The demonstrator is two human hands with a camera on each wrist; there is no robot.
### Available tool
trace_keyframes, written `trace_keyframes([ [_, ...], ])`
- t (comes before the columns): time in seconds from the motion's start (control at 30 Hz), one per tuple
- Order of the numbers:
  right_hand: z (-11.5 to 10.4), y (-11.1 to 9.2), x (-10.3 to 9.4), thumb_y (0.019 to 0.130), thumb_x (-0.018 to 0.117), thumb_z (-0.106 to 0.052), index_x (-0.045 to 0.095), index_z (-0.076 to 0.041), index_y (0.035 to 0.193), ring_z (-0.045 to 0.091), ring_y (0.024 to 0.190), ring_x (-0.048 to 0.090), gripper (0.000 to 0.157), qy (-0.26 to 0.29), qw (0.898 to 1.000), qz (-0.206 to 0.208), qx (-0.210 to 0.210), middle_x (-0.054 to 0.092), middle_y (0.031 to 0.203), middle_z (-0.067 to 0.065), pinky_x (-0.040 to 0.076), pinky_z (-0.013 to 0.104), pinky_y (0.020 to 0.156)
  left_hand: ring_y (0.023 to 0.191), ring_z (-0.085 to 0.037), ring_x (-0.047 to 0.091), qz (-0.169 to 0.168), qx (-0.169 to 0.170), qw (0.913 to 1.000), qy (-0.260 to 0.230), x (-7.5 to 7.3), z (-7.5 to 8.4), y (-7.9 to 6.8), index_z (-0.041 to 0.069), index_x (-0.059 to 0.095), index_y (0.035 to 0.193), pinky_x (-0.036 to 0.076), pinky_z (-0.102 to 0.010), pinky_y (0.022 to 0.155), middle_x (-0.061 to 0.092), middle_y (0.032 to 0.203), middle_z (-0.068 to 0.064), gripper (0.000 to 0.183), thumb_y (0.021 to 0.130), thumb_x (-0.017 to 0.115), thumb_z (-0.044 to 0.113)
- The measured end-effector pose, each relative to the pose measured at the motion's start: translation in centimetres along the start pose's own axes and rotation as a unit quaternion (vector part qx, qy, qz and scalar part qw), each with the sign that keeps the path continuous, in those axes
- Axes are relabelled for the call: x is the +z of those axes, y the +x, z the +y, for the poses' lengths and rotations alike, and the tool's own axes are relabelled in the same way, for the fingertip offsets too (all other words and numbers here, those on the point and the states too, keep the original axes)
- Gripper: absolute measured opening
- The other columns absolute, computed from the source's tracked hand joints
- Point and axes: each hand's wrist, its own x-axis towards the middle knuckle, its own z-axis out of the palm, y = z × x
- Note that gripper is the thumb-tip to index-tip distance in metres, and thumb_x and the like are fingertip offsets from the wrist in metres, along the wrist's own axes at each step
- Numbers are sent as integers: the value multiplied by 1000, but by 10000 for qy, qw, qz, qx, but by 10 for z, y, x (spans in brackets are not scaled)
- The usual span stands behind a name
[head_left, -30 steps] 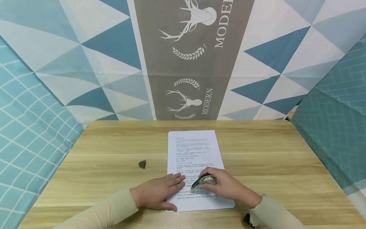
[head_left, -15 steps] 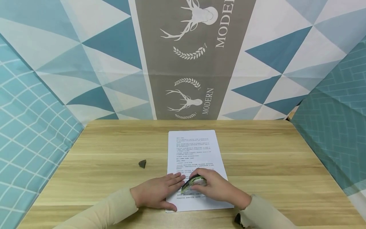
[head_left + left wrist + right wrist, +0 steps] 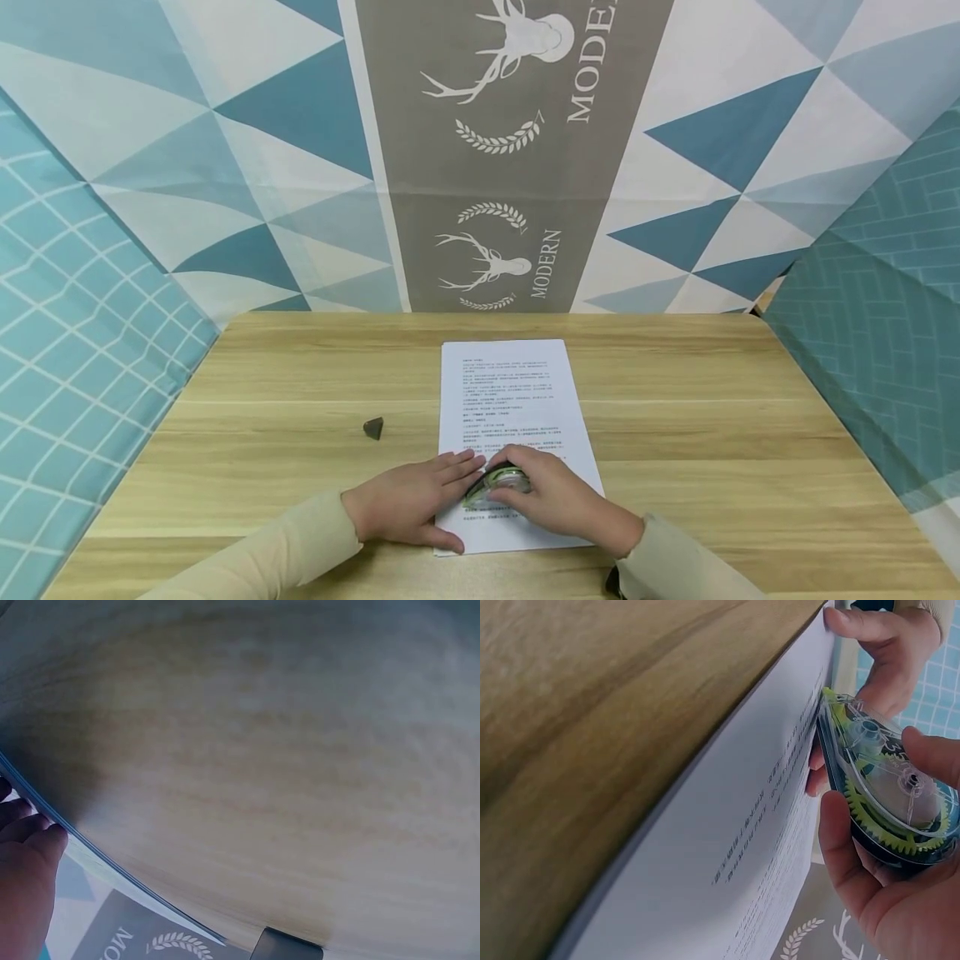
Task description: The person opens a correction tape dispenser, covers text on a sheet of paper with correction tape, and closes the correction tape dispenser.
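Note:
A stack of printed paper (image 3: 517,400) lies on the wooden table in the head view. My left hand (image 3: 416,502) rests flat on its lower left part, fingers straight and thumb near the bottom edge. My right hand (image 3: 555,500) holds a correction tape (image 3: 900,787) between thumb and fingers. It has a clear case with yellow-green gears inside. The tip of the correction tape points left and down at a text line near the bottom of the top sheet, close beside the left fingertips. In the left wrist view, only some left-hand fingers (image 3: 34,847) show at the paper's edge.
A small dark cap-like piece (image 3: 373,428) lies on the table (image 3: 285,433) left of the paper. A black object (image 3: 613,582) is partly covered by the right sleeve at the front. Patterned cloth walls (image 3: 487,167) stand behind and at both sides.
My right hand has slid left across the lower text with the correction tape, up to the left fingertips. The left hand has stayed in place on the paper.

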Motion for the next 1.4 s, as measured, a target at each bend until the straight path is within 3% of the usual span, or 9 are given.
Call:
trace_keyframes([
  [0.37,-1,-1,0,88,65,-30,58,-21,108,4,103,58,23,-267,9996,-56,72,64,107,-10,48,28,90,139,-27,34,-31,-128,9998,-119,0,-2,0,4,37,143,36,-37,110,34,150,-12,88,85,38,70],
  [0.63,4,-3,-10,86,66,-31,59,-24,105,2,98,59,22,130,9995,218,210,63,102,-16,49,27,87,140,-25,32,-417,-382,9983,-135,-6,-7,-2,8,38,143,37,-37,109,31,153,-7,87,85,34,72],
  [0.83,2,-1,-9,85,68,-27,59,-21,104,2,97,58,22,92,9998,66,153,64,102,-13,48,26,87,140,-24,31,-529,-357,9978,-191,-9,-10,-3,8,36,144,36,-37,110,30,153,-7,85,86,34,71],
  [1.4,-9,8,-4,88,65,-27,57,-19,107,6,102,58,22,-752,9968,-281,-62,64,105,-8,48,30,91,141,-25,30,-503,-330,9979,-223,-8,-10,-1,7,36,144,35,-37,110,30,153,-8,86,86,36,70],
])
